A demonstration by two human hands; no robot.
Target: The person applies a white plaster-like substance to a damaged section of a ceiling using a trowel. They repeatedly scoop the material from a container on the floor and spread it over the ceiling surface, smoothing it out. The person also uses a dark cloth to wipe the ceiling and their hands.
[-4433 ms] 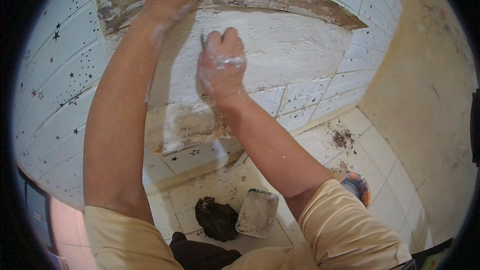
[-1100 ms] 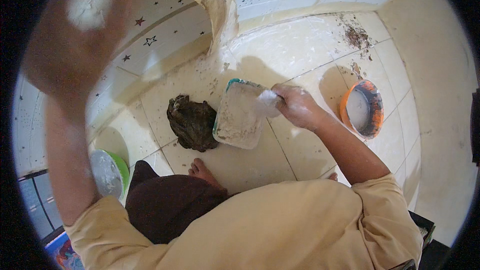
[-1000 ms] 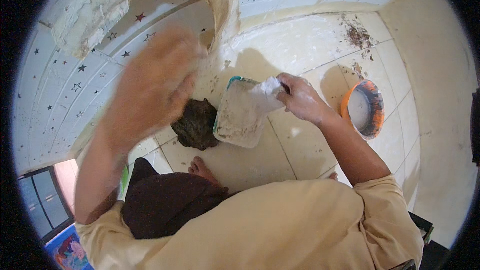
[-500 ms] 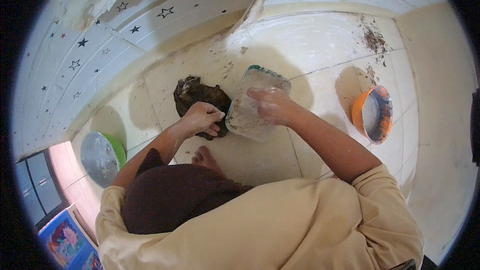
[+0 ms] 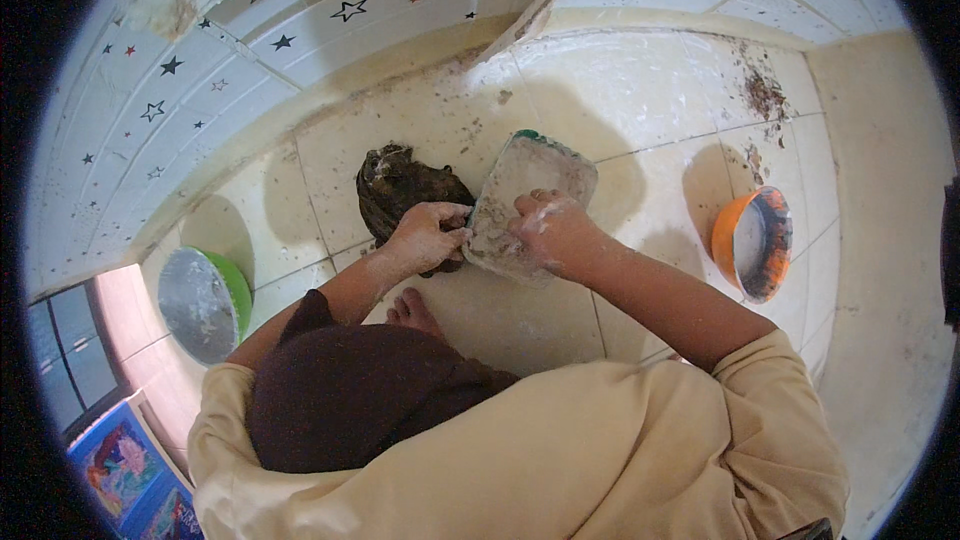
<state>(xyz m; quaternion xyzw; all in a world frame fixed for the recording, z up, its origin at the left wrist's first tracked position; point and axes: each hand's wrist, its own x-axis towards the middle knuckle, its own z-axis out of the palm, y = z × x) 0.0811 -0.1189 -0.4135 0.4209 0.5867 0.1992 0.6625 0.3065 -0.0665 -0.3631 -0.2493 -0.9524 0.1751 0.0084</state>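
Note:
A shallow rectangular tub (image 5: 566, 151) with a green-tinged rim is in front of me, coated inside with pale, greyish paste or powder. My left hand (image 5: 432, 237) is closed on its left edge, thumb and fingers pinching the rim. Inside the tub is my right hand (image 5: 556, 230), fingers curled down against the pale stuff. White residue covers its knuckles, and whatever is under the fingertips is hidden. Just left of the tub lies a crumpled dark bag or cloth (image 5: 405, 190), dirty on top, partly behind my left hand.
A green bowl (image 5: 240, 295) with pale residue stands at the left, an orange bowl (image 5: 735, 230) at the right. Dark debris (image 5: 763, 95) is scattered on the tiled floor near the far right. A star-patterned wall (image 5: 225, 60) rises ahead. My bare foot (image 5: 415, 312) is close to the tub.
My right hand has moved down and curled its fingers inside the tub. My left hand has come against the tub's left edge. The whole view has shifted slightly.

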